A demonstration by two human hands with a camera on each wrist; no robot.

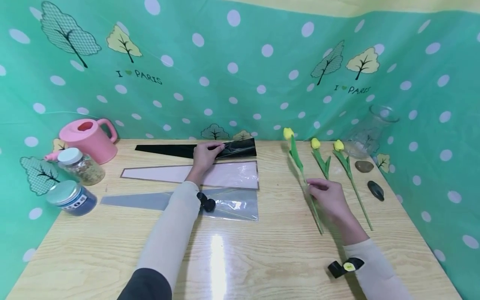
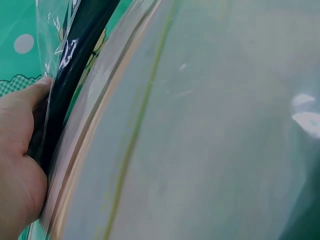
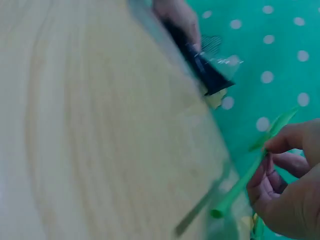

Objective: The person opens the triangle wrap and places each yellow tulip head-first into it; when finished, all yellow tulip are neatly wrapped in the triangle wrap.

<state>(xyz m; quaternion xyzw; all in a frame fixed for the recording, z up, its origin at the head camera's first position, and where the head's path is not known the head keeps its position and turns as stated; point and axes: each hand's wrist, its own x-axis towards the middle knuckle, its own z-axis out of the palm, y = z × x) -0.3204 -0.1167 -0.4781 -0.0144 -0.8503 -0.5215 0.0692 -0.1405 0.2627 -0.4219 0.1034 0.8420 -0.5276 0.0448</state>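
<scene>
In the head view my left hand (image 1: 204, 157) pinches a black flower sleeve (image 1: 165, 150) near its middle. In the left wrist view clear film (image 2: 55, 30) stands away from the black side, with the thumb against it. My right hand (image 1: 330, 198) pinches the green stem of a yellow tulip (image 1: 295, 158) between thumb and fingertips. That tulip is lifted, its bloom toward the back; the cut end (image 3: 217, 213) shows in the right wrist view. Two more yellow tulips (image 1: 315, 143) (image 1: 339, 145) lie beside it. A pale pink sleeve (image 1: 236, 175) and a grey-blue sleeve (image 1: 138, 201) lie nearer me.
On the left stand a pink watering can (image 1: 91, 141), a white-lidded jar (image 1: 84, 168) and a blue jar (image 1: 78, 202). At the back right leans a clear glass vase (image 1: 365, 135), near a brown stone (image 1: 364, 166) and a black stone (image 1: 376, 190). Polka-dot cloth borders the table.
</scene>
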